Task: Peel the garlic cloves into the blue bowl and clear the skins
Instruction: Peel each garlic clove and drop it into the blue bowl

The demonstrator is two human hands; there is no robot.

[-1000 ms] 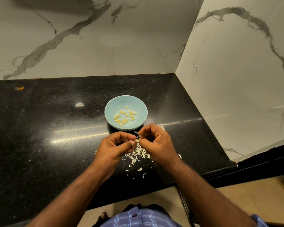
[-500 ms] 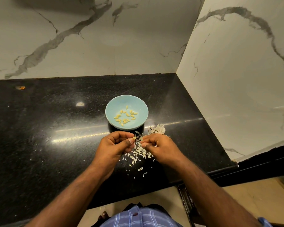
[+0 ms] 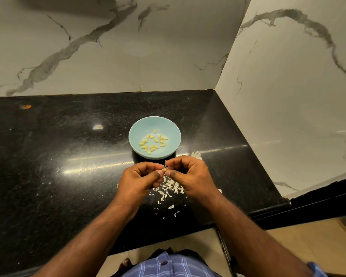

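At the bottom edge, nearest to the camera, a blue checked shirt (image 3: 168, 265) is visible, and above it the front edge of the black worktop (image 3: 48, 156). Two bare forearms reach from the lower corners toward the middle of the worktop.

On the worktop, just below and between the hands, lies a loose heap of pale garlic skins (image 3: 169, 189), with a few single flakes scattered closer to the front edge.

The left hand (image 3: 137, 179) has its fingers curled in, and the thumb and the fingertips pinch a small garlic clove (image 3: 164, 170). The right hand (image 3: 190, 174) is curled in the same way; its thumb and forefinger meet the left ones at the clove and seem to pinch a bit of skin at its top. The clove is very small, so I cannot tell how much skin is on it. Both hands are held above the skins, close to each other.

Just behind the right hand, another small white pile of skins (image 3: 196, 154) lies on the worktop.

Behind the hands stands the blue bowl (image 3: 168, 128), near the fingers but apart from them. Inside it lie many peeled cloves (image 3: 153, 143), yellowish, spread over the bottom.

Further back the worktop ends at marble walls (image 3: 108, 56) with grey veins, which meet in a corner at the right. A small orange spot (image 3: 25, 106) sits far at the left.
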